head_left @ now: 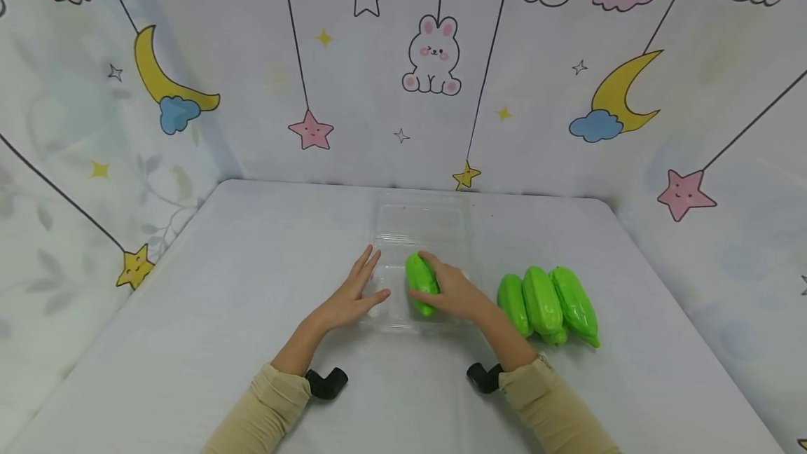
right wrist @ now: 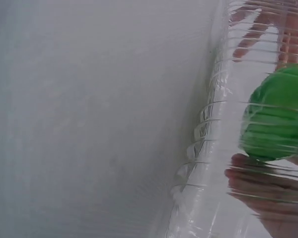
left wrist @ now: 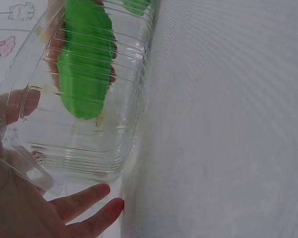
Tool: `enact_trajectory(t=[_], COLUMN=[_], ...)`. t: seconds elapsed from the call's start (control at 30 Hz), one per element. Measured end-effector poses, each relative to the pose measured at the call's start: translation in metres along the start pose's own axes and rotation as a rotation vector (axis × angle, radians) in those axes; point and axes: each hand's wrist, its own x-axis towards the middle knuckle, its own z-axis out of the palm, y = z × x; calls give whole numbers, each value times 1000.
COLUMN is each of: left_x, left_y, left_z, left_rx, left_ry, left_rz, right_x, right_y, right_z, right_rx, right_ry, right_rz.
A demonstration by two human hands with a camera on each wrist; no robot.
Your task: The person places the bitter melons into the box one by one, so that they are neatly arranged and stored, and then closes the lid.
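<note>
A clear plastic box [head_left: 392, 308] lies on the table with its hinged lid [head_left: 422, 216] folded back. Inside it, my right hand [head_left: 457, 291] grips a glossy green, ridged pod-shaped vegetable [head_left: 419, 277], thumb on the near side and fingers on the far side. The right wrist view shows this green vegetable [right wrist: 275, 119] through the box wall. My left hand [head_left: 348, 302] is at the box's left side, fingers spread and fairly straight, holding nothing. In the left wrist view, the left hand [left wrist: 27, 208] has its thumb behind the clear plastic; whether it touches the wall I cannot tell.
Several similar green vegetables [head_left: 543, 300] lie in a bunch on the white table [head_left: 265, 244], right of the box. A printed fabric wall [head_left: 378, 90] with moons, stars and rabbits surrounds the table. Each wrist carries a black camera mount [head_left: 328, 384].
</note>
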Motion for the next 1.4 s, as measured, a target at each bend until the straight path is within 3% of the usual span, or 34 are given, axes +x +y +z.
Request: enact_trajectory(t=[0.43, 0.83, 1.17, 1.4], left_x=[-5, -3, -2, 0], left_y=[-1, 0, 3, 0], left_z=[-1, -1, -1, 0], left_rx=[32, 39, 4, 17], left_ry=[4, 3, -4, -17], left_rz=[-14, -7, 5, 15], right_x=[6, 8, 14, 19], right_y=[-7, -19, -27, -33], right_z=[13, 17, 23, 27], right_rx=[-37, -108, 37, 76], right_ry=[-92, -104, -97, -91], right_rz=[69, 112, 31, -6])
